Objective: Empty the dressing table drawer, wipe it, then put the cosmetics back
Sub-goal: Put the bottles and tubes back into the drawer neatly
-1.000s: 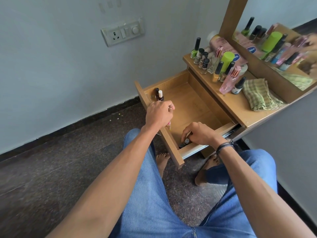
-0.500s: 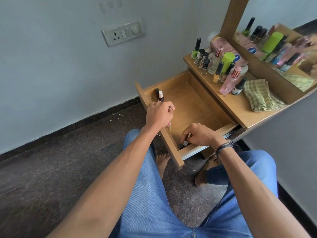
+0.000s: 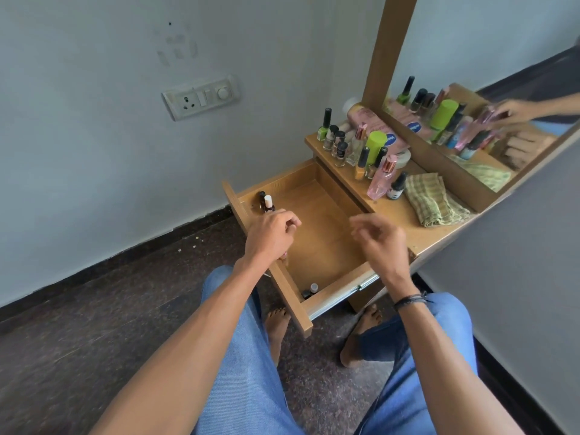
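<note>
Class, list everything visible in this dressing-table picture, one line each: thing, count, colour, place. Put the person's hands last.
open wooden drawer: one, light brown, under tabletop
small glass bottles: two, dark, drawer's far corner
short stubby bottles: two, dark, drawer's near corner
mixed cosmetic bottles: many, lime, pink, dark, tabletop
folded checked cloth: one, green-cream, tabletop
wood-framed mirror: one, behind tabletop
wall switch plate: one, white, wall
left hand: one, fingers curled, at drawer front
right hand: one, open, above drawer

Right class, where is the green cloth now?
In the head view, the cloth lies folded on the tabletop, right of the open drawer, beside a dark bottle.
</note>
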A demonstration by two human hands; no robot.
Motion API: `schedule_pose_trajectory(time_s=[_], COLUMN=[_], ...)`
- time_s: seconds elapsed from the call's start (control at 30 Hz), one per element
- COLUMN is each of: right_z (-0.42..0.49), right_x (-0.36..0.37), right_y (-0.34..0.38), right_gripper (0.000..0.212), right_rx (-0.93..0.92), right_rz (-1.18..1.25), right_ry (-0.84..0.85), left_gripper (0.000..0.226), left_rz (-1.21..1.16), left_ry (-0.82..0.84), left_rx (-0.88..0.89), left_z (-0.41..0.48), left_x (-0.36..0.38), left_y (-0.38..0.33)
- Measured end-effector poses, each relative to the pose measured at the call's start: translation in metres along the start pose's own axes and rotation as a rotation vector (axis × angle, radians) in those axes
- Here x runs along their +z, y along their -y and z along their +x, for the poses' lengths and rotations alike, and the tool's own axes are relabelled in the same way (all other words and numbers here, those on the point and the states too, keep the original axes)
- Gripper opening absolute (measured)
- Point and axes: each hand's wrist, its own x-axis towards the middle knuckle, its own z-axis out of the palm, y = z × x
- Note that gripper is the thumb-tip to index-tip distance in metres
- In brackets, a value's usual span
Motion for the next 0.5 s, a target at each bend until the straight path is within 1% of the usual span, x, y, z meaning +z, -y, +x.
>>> schedule_pose_trajectory(time_s=[0.07, 0.1, 0.17, 0.23, 0.3, 0.37, 0.43, 0.5], right_z=[0.017, 0.026, 0.045, 0.057, 0.062, 0.062, 0.060, 0.060], right_x=[-0.020, -0.029, -0.041, -0.044, -0.038, -0.030, -0.023, -0.021], right_y=[0.002, 0.002, 0.000, -0.004, -0.007, -0.012, -0.018, -0.022], right_gripper=[0.022, 0.020, 0.019, 0.027, 0.039, 0.046, 0.049, 0.049], right_rx=[0.003, 0.020, 0.060, 0.083, 0.082, 0.071, 0.063, 0.066], right_rz=[0.014, 0.025, 0.034, 0.012, -0.043, -0.106, -0.194, -0.238], right_ry=[-0.283, -0.391, -0.507, -0.512, -0.457, -0.408, -0.373, -0.357], left_gripper=[0.016, 0.018, 0.028, 0.038, 0.046, 0.052, 0.052, 0.045], left_rz=[-0.106, -0.153, -0.236, -0.329, -0.409, -0.441, -0.435, -0.419], left_ry=[0.020, 0.031, 0.018, -0.001, 0.004, 0.013, 0.001, -0.020], left_rx=[0.024, 0.050, 0.119, 0.129, 0.064, -0.009, -0.049, -0.072], left_z=[0.006, 0.011, 0.021, 0.033, 0.046, 0.057, 0.064, 0.067], left_x=[0.001, 0.003, 0.006, 0.009, 0.015, 0.023, 0.032, 0.039], left_y=[-0.018, -0.031, -0.059, -0.089, -0.114, -0.132, -0.142, -0.147])
